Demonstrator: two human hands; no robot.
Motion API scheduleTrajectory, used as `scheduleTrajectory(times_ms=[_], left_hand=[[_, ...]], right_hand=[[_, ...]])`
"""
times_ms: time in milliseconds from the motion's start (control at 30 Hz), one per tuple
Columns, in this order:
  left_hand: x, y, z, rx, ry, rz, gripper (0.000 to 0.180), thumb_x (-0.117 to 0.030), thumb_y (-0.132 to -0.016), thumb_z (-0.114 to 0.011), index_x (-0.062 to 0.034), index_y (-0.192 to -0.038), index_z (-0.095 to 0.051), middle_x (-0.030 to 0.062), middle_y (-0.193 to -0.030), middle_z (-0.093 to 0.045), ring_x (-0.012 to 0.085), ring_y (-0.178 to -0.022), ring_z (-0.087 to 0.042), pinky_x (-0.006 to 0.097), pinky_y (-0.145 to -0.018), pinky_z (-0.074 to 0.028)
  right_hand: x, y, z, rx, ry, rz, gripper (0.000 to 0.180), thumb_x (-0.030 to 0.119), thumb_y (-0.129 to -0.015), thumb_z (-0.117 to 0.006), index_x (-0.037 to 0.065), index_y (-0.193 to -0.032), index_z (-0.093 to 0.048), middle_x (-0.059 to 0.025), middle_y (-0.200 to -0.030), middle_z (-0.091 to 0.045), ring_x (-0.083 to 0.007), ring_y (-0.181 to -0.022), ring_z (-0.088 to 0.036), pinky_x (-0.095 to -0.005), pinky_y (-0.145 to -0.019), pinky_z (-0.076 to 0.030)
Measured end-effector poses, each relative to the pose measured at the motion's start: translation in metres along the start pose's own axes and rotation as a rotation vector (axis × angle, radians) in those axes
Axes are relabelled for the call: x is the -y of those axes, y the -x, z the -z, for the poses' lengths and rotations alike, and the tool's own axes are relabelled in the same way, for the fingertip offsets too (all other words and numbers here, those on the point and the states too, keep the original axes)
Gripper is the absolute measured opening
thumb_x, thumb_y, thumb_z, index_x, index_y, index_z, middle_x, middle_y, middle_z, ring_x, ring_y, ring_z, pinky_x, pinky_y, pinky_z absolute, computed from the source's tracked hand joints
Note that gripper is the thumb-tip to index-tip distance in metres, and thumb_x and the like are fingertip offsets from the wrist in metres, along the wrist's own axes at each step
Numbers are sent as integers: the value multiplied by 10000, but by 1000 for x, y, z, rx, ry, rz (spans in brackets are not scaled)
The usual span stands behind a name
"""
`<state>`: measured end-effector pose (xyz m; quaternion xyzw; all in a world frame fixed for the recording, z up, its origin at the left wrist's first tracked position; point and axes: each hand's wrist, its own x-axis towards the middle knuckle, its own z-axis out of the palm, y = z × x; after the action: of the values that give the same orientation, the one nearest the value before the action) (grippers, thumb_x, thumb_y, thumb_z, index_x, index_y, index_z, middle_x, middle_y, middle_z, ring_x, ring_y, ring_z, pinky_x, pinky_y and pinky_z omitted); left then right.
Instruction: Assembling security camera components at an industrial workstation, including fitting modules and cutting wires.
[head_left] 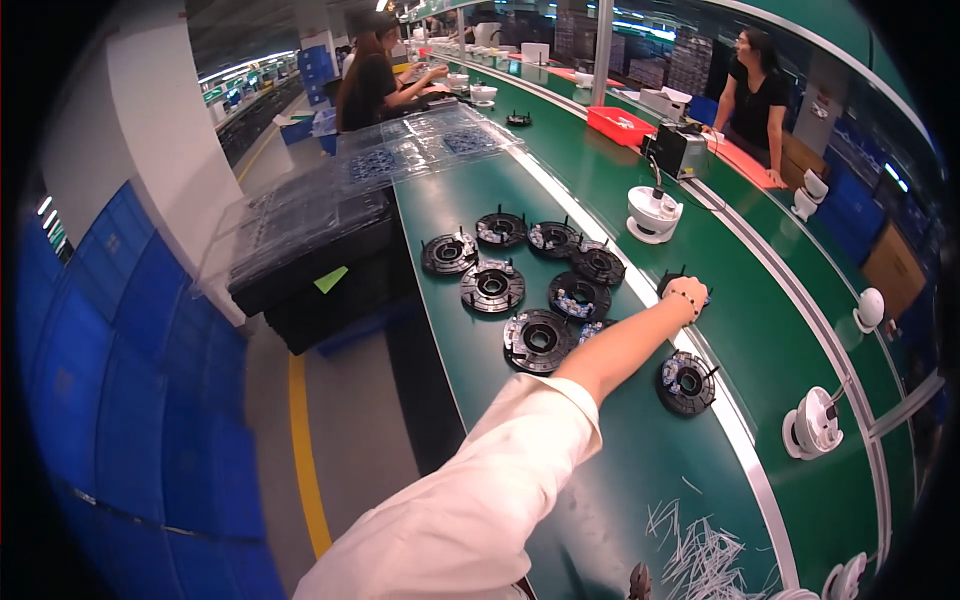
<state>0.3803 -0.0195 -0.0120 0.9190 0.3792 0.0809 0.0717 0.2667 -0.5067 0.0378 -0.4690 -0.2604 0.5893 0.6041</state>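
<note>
My left hand point(686, 293) reaches forward across the bench, a beaded bracelet on its wrist. Its fingers are closed at a black round base with upright pins point(670, 278), which it mostly covers. Nearer to me, by the metal rail, lies another black round base point(686, 384) with a blue circuit board and white parts on it. To the left of my forearm sit several more such bases, among them one with a ring-shaped centre point(539, 340) and one with a blue board point(579, 297). My right hand is out of view.
Plier jaws point(640, 582) and cut white strips point(712, 562) lie near the lower edge. White round units point(654, 214) stand on the green conveyor point(745, 290) beyond the rail. Plastic-covered black trays point(310, 250) flank the bench. Two co-workers point(372, 85) point(757, 100) are farther off.
</note>
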Motion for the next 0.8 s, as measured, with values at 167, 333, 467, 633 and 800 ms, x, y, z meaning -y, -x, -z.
scheduleTrajectory(times_ms=[167,333,467,633,800], left_hand=[[34,55,36,151,-193,-33,338,-184,-705,-619,-106,-1034,-593,81,-1086,-563,267,-937,-569,515,-694,-475],[24,89,98,280,-280,-161,588,-483,-569,-672,-87,-997,-598,162,-1046,-564,299,-960,-548,397,-793,-457],[76,57,112,-211,4,55,460,-427,-654,-610,-23,-874,-624,177,-914,-603,293,-886,-578,372,-779,-460],[114,-5,78,-20,866,477,452,-311,-714,-608,18,-1016,-538,175,-962,-577,274,-829,-599,355,-657,-530],[116,-53,26,-51,1679,631,531,-227,-767,-566,-12,-1199,-344,215,-1142,-404,350,-829,-567,374,-642,-540]], right_hand=[[0,5,-3,43,13,-1,713,444,-684,-553,-149,-1064,-448,-248,-937,-524,-273,-736,-553,-303,-593,-420],[-7,5,13,105,5,-67,730,428,-672,-588,-147,-1091,-429,-239,-968,-529,-272,-775,-561,-302,-618,-438],[-10,-14,20,198,-30,-82,711,424,-703,-561,-136,-1114,-409,-197,-982,-528,-226,-779,-555,-275,-629,-439],[-14,-15,34,123,-103,-55,756,439,-700,-555,-140,-1146,-364,-200,-999,-513,-239,-790,-554,-284,-618,-450],[-14,-19,32,48,-188,-55,799,451,-666,-586,-109,-1182,-343,-207,-1015,-507,-272,-807,-559,-295,-606,-456]])
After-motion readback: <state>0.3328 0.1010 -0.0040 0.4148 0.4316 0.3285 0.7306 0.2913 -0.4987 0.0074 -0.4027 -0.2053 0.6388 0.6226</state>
